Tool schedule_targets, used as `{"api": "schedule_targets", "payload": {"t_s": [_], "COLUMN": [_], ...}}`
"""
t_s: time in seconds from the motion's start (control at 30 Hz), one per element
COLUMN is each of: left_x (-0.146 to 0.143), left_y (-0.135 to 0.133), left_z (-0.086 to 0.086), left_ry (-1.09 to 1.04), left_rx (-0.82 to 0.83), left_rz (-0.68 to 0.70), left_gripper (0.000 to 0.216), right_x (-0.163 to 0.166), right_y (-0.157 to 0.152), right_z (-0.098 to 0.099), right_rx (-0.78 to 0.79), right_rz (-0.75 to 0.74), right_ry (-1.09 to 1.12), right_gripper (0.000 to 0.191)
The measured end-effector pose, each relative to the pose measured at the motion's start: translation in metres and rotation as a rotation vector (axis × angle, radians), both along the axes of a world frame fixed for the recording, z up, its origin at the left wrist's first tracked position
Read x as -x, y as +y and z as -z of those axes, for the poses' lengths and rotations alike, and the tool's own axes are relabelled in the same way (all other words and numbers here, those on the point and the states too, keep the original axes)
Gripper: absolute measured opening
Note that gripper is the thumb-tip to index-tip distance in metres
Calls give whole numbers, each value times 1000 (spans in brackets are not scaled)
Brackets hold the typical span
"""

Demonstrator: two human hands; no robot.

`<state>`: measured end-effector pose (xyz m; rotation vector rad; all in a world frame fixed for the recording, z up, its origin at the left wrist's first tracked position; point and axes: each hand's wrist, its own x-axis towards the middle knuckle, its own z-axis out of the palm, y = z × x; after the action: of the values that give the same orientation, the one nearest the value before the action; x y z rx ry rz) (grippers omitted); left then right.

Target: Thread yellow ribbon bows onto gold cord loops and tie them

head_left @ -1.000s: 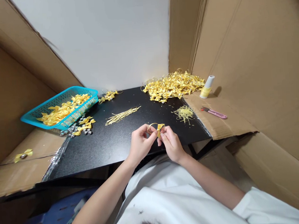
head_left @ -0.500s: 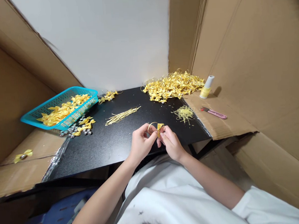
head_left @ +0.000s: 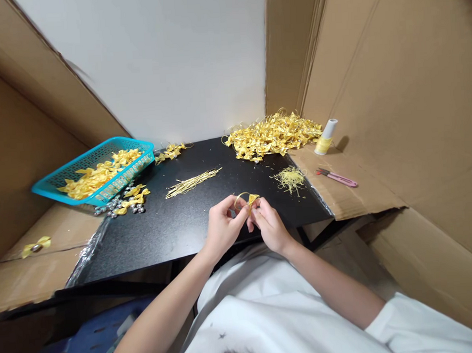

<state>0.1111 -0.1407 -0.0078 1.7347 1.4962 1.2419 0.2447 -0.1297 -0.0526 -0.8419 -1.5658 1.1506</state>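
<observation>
Over the near edge of the black table, my left hand and my right hand meet, both pinched on one small yellow ribbon bow. A thin gold wire loop curls up from the bow between my fingertips. A bundle of gold wires lies on the table just beyond my hands.
A teal basket of yellow bows sits tilted at the left, with loose bows and silver bells below it. A big heap of bows lies at the back right. Yellow trimmings, a thread spool and pink snips are at the right. Cardboard walls surround the table.
My hands have stayed in place; the fingers shifted slightly on the bow and wire loop.
</observation>
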Motion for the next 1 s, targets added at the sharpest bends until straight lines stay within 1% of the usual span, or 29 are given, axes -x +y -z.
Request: {"api": "schedule_targets", "payload": {"t_s": [0.1,0.2,0.37,0.5,0.83,1.0], "left_x": [1,3,5,7,9,9], "left_y": [1,1,1,2,4,4], "left_z": [4,5,-1,-5,-3,-1], "left_ry": [-35,-19,86,121,32,22], "left_rx": [17,-10,-83,-85,-33,-21], "left_rz": [7,12,25,78,55,53], "left_gripper": [16,14,10,12,15,17], "right_x": [0,0,0,-1,-2,-1], "right_y": [0,0,1,1,0,1], "right_z": [-1,-1,0,1,-1,0], "right_rx": [-8,-11,-15,-17,-19,-12], "right_rz": [5,11,14,19,17,20], "right_ry": [-11,-16,-24,-49,-67,-71], "right_gripper": [15,15,14,12,12,12]}}
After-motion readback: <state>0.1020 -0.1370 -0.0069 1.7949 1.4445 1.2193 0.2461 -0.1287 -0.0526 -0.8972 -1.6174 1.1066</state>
